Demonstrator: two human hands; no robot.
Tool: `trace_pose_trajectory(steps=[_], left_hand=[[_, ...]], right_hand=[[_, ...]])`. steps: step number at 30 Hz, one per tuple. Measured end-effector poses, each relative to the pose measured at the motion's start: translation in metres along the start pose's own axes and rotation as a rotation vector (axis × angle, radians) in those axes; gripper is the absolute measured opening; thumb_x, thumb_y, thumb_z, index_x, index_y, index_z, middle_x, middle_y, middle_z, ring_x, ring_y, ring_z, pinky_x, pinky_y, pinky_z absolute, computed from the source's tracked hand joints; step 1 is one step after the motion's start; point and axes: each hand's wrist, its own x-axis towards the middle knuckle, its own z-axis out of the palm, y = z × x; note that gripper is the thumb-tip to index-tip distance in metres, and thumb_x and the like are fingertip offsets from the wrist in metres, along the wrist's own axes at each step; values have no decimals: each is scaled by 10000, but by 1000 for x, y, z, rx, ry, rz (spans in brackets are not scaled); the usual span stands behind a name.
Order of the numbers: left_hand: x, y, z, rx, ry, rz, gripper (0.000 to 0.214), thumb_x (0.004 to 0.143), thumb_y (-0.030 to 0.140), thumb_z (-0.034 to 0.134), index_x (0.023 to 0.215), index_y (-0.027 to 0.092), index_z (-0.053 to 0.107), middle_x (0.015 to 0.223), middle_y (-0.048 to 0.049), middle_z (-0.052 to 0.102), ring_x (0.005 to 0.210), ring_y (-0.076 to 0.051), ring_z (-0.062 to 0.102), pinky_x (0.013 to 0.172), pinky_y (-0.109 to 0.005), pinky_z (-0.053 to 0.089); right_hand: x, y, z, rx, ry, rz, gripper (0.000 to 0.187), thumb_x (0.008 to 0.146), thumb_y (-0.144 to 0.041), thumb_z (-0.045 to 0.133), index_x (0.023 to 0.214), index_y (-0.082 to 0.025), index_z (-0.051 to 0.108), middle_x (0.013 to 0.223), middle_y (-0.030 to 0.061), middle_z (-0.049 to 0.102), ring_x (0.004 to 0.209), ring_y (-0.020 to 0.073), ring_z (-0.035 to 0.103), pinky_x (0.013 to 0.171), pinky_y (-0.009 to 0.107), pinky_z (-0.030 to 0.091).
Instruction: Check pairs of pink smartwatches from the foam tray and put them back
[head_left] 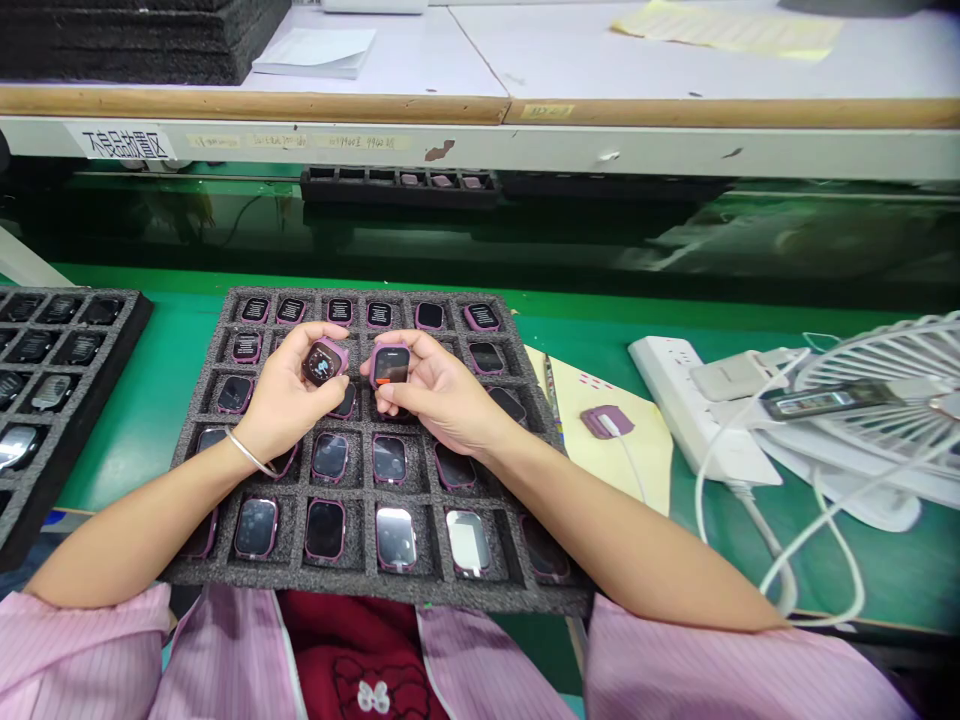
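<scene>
My left hand [294,385] is closed on a purple smartwatch body [325,362] whose screen is lit with a watch face. Just to its right, my right hand [427,385] grips a second purple smartwatch [391,365]; its dark screen shows an orange-red bar near the thumb. Both hands are over a dark grey foam tray [300,578] divided into square pockets. Most pockets in sight hold a purple-rimmed watch body, such as the front one [325,528]. Several in the back rows have lit text on their screens. My hands and forearms hide some pockets.
Another foam tray [135,330] of watches lies at the left. To the right are a yellow sheet [645,455] with a cabled purple piece [606,422], a pen [553,395], a white power strip [694,410] and a white fan [892,370]. A shelf edge [480,140] spans the back.
</scene>
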Motion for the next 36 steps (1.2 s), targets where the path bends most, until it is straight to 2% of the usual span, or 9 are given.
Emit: trace_pose_trajectory(steps=[8,13,20,26,36], left_hand=[[1,-1,-1,88,16,8,418,706,194,660,1117,187,582,928,-5,596,840,-153,565,802,-291,463],[1,-3,-1,125,10,5,431,719,197,647,1145,177,590,928,-9,605,831,-158,563,819,-305,463],[1,-7,-3,135,11,14,441,739,229,657,1173,178,592,1013,-33,634,918,-179,595,887,-328,468],[1,-7,-2,149,-5,22,427,755,221,655,1176,188,594,1051,-42,652,962,-190,615,934,-345,472],[1,-6,-2,153,-2,21,423,745,185,658,1164,193,606,1006,-29,666,910,-175,626,892,-323,501]], right_hand=[[0,-3,2,14,-30,-16,527,711,-112,717,1197,-223,547,1027,14,710,686,123,657,630,267,526],[-1,-6,3,33,-33,9,517,722,-123,706,1206,-224,554,1045,31,733,707,142,671,649,292,534],[-1,-7,3,53,-35,34,455,823,-243,780,1222,-222,561,1040,45,747,711,145,670,653,288,539],[0,-3,1,-12,2,-4,495,778,-220,832,1175,-229,536,964,12,726,635,103,611,590,236,479],[-2,-8,3,-3,-10,27,539,689,-122,665,1198,-243,538,1000,14,719,683,145,624,630,289,481]])
